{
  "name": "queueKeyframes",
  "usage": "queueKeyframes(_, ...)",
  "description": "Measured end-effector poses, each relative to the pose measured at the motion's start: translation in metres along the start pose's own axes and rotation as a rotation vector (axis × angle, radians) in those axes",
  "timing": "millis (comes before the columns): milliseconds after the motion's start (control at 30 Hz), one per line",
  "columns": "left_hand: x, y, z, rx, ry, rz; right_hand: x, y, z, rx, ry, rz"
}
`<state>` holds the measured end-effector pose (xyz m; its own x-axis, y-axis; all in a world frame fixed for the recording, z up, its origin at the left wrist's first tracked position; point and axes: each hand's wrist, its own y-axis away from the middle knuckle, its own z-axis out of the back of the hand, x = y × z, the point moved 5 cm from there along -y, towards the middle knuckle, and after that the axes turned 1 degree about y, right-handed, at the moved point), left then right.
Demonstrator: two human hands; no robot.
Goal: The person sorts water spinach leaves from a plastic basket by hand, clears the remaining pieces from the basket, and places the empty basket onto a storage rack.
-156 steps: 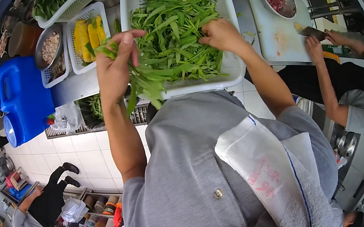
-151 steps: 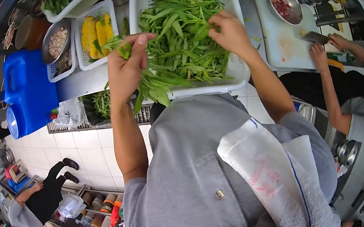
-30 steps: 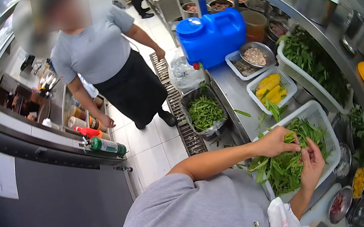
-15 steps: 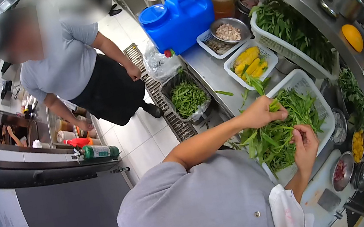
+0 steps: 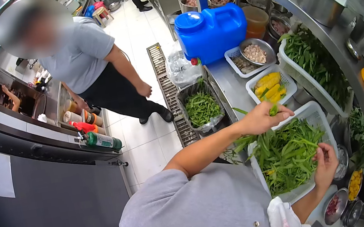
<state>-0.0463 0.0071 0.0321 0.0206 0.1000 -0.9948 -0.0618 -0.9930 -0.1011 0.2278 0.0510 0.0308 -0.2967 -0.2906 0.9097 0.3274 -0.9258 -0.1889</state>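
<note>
A white perforated basket (image 5: 328, 130) holds a heap of long green leaves (image 5: 290, 158). My left hand (image 5: 260, 118) is closed round a bunch of green stems over the basket's upper left part, with leaves hanging below it. At the basket's right side, my right hand (image 5: 326, 166) pinches the end of a green stem or leaf. The two hands are apart. Above the basket, a smaller white basket (image 5: 292, 87) contains yellow pieces (image 5: 268, 87), some with green bits on them.
A lined bin of cut green stems (image 5: 203, 108) stands on the floor beside the counter. Behind are a blue jug (image 5: 212, 34), a bowl of chopped pieces (image 5: 254, 53) and another basket of leaves (image 5: 316, 64). A person (image 5: 86, 57) stands at the left, near a green cylinder (image 5: 102, 141).
Since half a second ago, the view has shifted and my hands have moved farther apart, the right one lower at the basket's side. The person at the left has changed stance.
</note>
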Motion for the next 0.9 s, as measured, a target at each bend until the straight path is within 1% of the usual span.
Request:
queueKeyframes(33,-0.001,0.002,-0.003,0.065,0.042,0.165,0.007,-0.004,-0.002,0.048,0.027,0.038)
queueKeyframes(67,-0.007,0.0,-0.005,0.127,0.006,0.103,0.016,-0.009,-0.005,0.091,0.056,0.071)
queueKeyframes(100,-0.002,-0.005,-0.003,0.156,0.022,0.125,0.028,-0.014,-0.012,0.142,0.091,0.115)
queueKeyframes(133,-0.006,-0.012,-0.005,0.125,-0.126,-0.142,0.041,-0.018,-0.018,0.182,0.136,0.137)
queueKeyframes(167,-0.007,-0.013,-0.022,0.106,-0.241,-0.415,0.057,-0.021,-0.029,0.224,0.146,0.135)
queueKeyframes(200,0.001,-0.012,-0.048,0.179,-0.166,-0.401,0.073,-0.026,-0.037,0.244,0.199,0.175)
queueKeyframes(233,-0.003,-0.013,-0.06,0.181,-0.23,-0.435,0.078,-0.026,-0.045,0.17,0.107,0.208)
queueKeyframes(267,-0.014,-0.02,-0.051,0.152,-0.36,-0.487,0.084,-0.027,-0.044,0.139,0.159,0.253)
queueKeyframes(300,-0.018,-0.019,-0.056,0.201,-0.354,-0.459,0.091,-0.028,-0.052,0.136,0.186,0.306)
queueKeyframes(333,-0.017,-0.017,-0.056,0.207,-0.344,-0.373,0.093,-0.027,-0.059,0.14,0.154,0.337)
queueKeyframes(367,-0.012,-0.019,-0.054,0.213,-0.321,-0.301,0.087,-0.029,-0.058,0.092,0.143,0.319)
queueKeyframes(400,-0.01,-0.02,-0.055,0.237,-0.232,-0.228,0.081,-0.028,-0.053,0.038,0.15,0.274)
queueKeyframes(467,0.0,-0.023,-0.05,0.189,-0.206,-0.215,0.071,-0.024,-0.041,-0.001,0.157,0.225)
queueKeyframes(500,0.001,-0.026,-0.043,0.143,-0.195,-0.382,0.063,-0.018,-0.03,-0.03,0.152,0.174)
queueKeyframes(533,0.001,-0.03,-0.033,0.112,-0.23,-0.323,0.063,-0.012,-0.017,-0.09,0.022,0.189)
queueKeyframes(567,0.003,-0.036,-0.022,0.066,0.01,-0.203,0.065,-0.003,0.001,-0.16,-0.096,0.214)
queueKeyframes(600,0.003,-0.037,-0.011,-0.033,0.11,-0.007,0.074,0.012,0.026,-0.334,-0.053,0.294)
queueKeyframes(633,-0.003,-0.034,-0.005,-0.08,0.342,0.084,0.086,0.023,0.045,-0.49,-0.023,0.395)
queueKeyframes(667,0.001,-0.039,0.003,-0.077,0.384,0.013,0.097,0.037,0.063,-0.524,-0.128,0.563)
queueKeyframes(700,0.0,-0.037,0.008,-0.108,0.471,0.048,0.108,0.047,0.076,-0.546,-0.246,0.74)
queueKeyframes(733,-0.002,-0.037,0.01,-0.085,0.47,0.038,0.116,0.054,0.081,-0.545,-0.257,0.813)
queueKeyframes(767,-0.003,-0.041,0.009,-0.055,0.472,0.028,0.114,0.055,0.076,-0.552,-0.251,0.804)
queueKeyframes(800,-0.005,-0.042,0.003,-0.04,0.477,0.038,0.11,0.049,0.061,-0.474,-0.163,0.666)
queueKeyframes(833,-0.009,-0.043,-0.002,-0.053,0.414,0.037,0.105,0.042,0.045,-0.4,-0.075,0.526)
queueKeyframes(867,-0.009,-0.045,-0.008,-0.064,0.354,0.035,0.101,0.03,0.027,-0.295,-0.003,0.421)
queueKeyframes(900,-0.007,-0.046,-0.014,-0.042,0.362,0.042,0.094,0.015,0.009,-0.19,0.066,0.313)
